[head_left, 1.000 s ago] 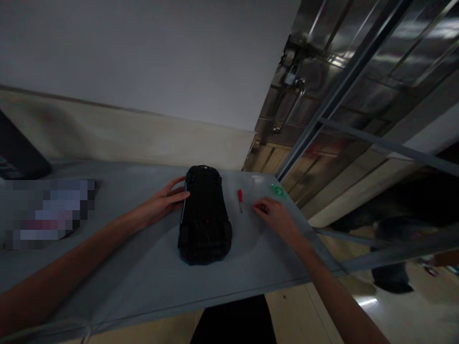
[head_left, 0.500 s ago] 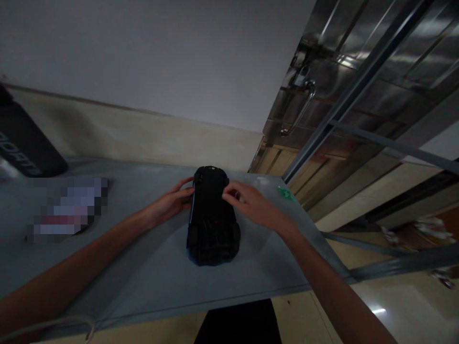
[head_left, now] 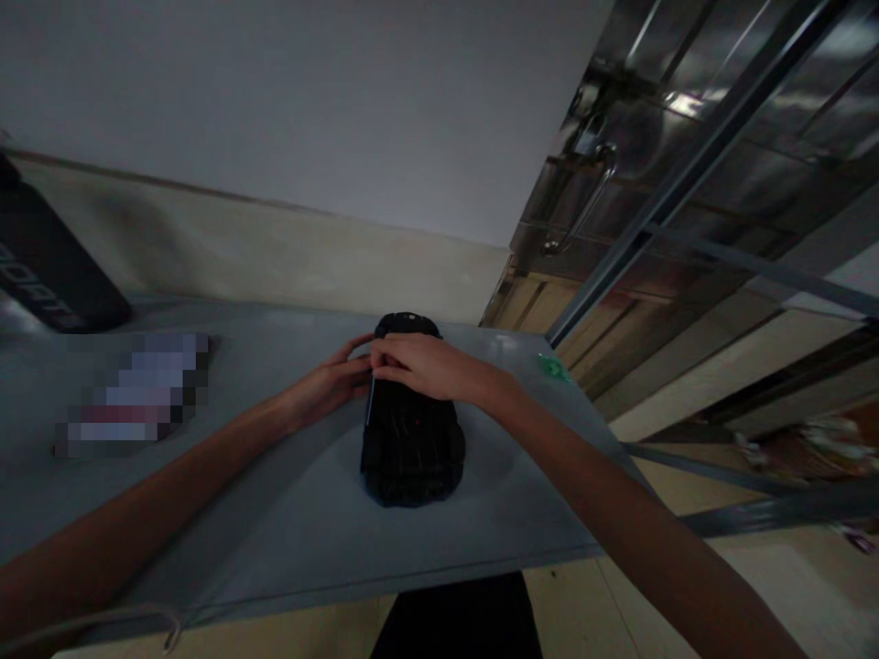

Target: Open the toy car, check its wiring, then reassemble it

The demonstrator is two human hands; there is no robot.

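Observation:
A black toy car (head_left: 413, 448) lies upside down on the grey table, its dark underside up and a tiny red spot showing on it. Along the car's left side rests my left hand (head_left: 334, 383), its fingers bent against the edge, holding the car. My right hand (head_left: 418, 363) reaches across the upper half of the underside. Its fingers are pinched together at the car's left edge, close to my left fingertips. Whatever sits in that pinch, if anything, is too small or hidden to make out.
The table (head_left: 302, 531) stands against a wall. On its left are a dark bottle (head_left: 61, 261) and a blurred-out flat item (head_left: 137, 389). A small green piece (head_left: 553, 367) lies near the right edge, beside a metal frame post (head_left: 604, 275). A cable (head_left: 137, 611) crosses the lower left.
My right hand has moved left, from the car's right side across its underside to the left edge. My left hand and the car have stayed in place.

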